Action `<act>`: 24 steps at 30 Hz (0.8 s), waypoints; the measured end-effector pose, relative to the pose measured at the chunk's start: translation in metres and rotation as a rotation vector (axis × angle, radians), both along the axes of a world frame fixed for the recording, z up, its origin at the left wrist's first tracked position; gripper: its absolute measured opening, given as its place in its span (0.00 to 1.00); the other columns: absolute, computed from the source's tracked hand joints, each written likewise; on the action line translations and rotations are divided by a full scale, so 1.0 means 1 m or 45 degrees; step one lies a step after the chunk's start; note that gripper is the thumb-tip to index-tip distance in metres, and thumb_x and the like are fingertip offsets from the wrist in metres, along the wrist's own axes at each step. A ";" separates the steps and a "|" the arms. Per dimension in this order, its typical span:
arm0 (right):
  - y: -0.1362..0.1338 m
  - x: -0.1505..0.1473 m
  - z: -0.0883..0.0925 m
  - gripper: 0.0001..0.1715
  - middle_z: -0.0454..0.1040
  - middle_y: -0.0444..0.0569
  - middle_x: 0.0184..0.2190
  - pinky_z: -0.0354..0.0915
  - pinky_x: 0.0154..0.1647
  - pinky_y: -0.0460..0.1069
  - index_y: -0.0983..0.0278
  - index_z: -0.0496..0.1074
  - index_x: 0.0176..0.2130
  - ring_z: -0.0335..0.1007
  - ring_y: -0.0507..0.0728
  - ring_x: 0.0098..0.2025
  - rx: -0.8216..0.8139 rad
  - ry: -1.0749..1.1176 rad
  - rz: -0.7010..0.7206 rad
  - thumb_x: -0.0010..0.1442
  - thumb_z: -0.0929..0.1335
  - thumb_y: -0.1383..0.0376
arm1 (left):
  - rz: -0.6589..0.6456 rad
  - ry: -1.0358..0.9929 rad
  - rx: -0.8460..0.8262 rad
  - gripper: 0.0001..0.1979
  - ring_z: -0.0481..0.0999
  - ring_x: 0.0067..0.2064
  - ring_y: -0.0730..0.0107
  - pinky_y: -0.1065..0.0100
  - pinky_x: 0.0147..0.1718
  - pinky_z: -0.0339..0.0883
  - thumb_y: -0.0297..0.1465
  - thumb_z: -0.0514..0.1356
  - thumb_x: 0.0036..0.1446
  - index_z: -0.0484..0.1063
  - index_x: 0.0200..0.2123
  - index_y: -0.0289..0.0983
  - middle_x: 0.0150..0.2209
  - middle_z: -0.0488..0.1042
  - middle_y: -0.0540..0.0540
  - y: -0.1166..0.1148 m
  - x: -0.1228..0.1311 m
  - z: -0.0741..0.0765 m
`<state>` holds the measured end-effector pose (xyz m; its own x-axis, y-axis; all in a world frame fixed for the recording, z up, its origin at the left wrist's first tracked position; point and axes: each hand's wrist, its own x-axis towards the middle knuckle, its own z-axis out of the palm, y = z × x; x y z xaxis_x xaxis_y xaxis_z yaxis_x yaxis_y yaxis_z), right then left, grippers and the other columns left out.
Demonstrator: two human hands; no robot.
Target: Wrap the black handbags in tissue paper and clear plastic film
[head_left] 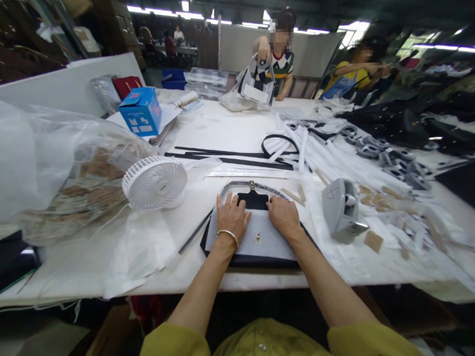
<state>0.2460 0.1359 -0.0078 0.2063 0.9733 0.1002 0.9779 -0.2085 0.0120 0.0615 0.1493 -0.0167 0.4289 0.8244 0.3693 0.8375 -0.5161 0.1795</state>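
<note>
A flat dark bag (261, 251) with a grey sheet over it lies on the white table (235, 130) right in front of me. My left hand (232, 218), with a bangle on the wrist, rests palm down on its upper left part, fingers stretched flat. My right hand (283, 215) lies on the upper right part, fingers pressed down and curled at the bag's top edge. Between the hands shows a black flap (253, 200) with a small metal clasp. A wrapped curved handle (254, 186) arches just beyond.
A white desk fan (155, 182) and a big plastic sack (41, 161) lie at left, with a blue box (141, 111) behind. A grey tool (341, 208) stands at right. White wrapped strips (311, 147) and black straps cover the middle. Two people work across the table.
</note>
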 end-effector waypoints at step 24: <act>0.031 -0.001 -0.027 0.37 0.71 0.56 0.54 0.59 0.60 0.58 0.66 0.60 0.63 0.65 0.61 0.57 0.297 1.144 0.208 0.56 0.66 0.60 | -0.029 0.111 -0.119 0.23 0.69 0.45 0.53 0.55 0.47 0.60 0.51 0.54 0.61 0.71 0.41 0.35 0.40 0.72 0.39 -0.002 0.005 0.003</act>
